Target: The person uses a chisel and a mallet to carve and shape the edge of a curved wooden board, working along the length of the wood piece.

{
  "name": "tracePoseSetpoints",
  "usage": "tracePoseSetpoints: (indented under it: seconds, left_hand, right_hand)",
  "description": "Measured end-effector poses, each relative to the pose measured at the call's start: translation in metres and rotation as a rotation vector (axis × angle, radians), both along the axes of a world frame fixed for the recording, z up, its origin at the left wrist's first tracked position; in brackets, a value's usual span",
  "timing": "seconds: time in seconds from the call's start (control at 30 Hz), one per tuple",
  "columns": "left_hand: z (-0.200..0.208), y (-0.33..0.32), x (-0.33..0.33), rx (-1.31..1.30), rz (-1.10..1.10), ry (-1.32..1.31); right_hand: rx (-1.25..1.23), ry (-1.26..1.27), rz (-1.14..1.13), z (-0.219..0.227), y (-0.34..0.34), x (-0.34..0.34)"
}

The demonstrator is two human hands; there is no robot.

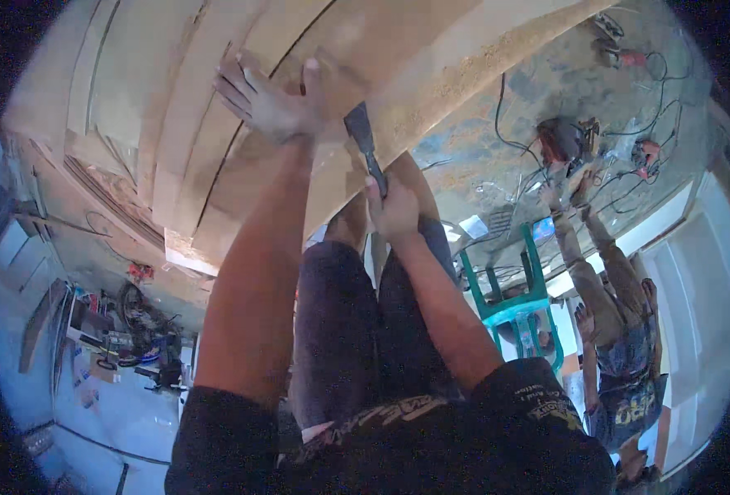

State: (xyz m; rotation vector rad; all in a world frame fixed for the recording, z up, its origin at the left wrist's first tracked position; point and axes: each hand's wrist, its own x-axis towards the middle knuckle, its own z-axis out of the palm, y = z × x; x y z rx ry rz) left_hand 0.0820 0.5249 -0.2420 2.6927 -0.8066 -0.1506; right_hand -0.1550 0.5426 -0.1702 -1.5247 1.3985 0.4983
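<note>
My left hand [276, 106] lies on the wooden panel [365, 49], its fingers spread and its thumb held apart. A dark seam runs lengthwise across the panel near that hand. My right hand [396, 210] is closed around the handle of a putty knife [360, 130], with the dark flat blade pointing up and away from me. The blade is over the panel's near part, a little right of my left wrist; whether it touches the wood I cannot tell. My knees are close to the panel's near edge.
To the right stands a green plastic stool [517, 305]. Another person [629, 346] stands beyond it. Red power tools [559, 142] and dark cables lie on the dusty floor at the upper right. Cluttered items [138, 318] fill the left side.
</note>
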Motion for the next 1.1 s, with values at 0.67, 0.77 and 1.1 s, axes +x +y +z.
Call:
tracePoseSetpoints:
  seconds: [0.67,0.77,1.1]
  left_hand:
    - [-0.013,0.003,0.004,-0.028,0.006,-0.046]
    - [-0.01,0.001,0.002,0.0,0.014,-0.073]
    - [-0.01,0.004,0.001,-0.085,-0.034,-0.09]
  right_hand:
    - [0.32,0.444,0.257,0.124,-0.101,0.076]
    - [0.143,0.316,0.244,0.093,-0.091,0.052]
    - [0.112,0.247,0.271,0.034,-0.052,0.005]
